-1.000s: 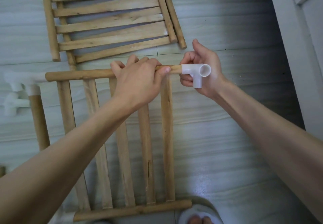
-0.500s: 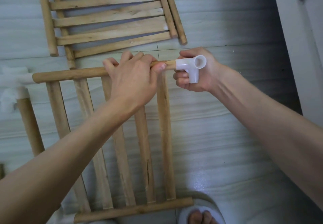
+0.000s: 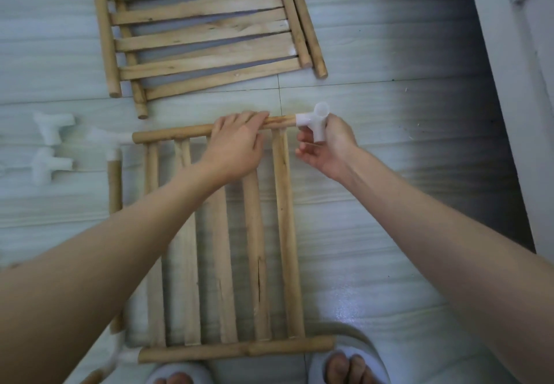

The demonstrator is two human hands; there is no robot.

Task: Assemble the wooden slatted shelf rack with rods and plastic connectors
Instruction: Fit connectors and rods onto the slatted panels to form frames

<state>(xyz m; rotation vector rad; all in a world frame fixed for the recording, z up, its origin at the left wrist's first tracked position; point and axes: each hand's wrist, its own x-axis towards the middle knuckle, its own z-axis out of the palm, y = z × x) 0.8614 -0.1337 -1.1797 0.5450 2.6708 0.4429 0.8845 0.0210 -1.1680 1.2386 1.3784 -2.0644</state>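
Note:
A wooden slatted panel [image 3: 254, 233] lies on the floor in front of me, slats running away from me. My left hand [image 3: 236, 143] grips its far round rail [image 3: 168, 135] near the right end. A white plastic three-way connector [image 3: 314, 121] sits on that rail's right end. My right hand [image 3: 326, 149] holds the connector from behind and below, fingers loosely curled under it. A rod [image 3: 114, 185] with a white connector [image 3: 115, 140] at its top lies along the panel's left side.
A second slatted panel [image 3: 204, 32] lies farther away with loose rods [image 3: 305, 20] beside it. Two spare white connectors [image 3: 54, 127] [image 3: 49, 166] rest on the floor at left. A white wall or cabinet [image 3: 515, 98] stands on the right. My slippered feet [image 3: 344, 359] are at the bottom edge.
The panel has been lowered toward the floor and away from me. The connector has been turned on the rail end, and my right hand's fingers have loosened beneath it.

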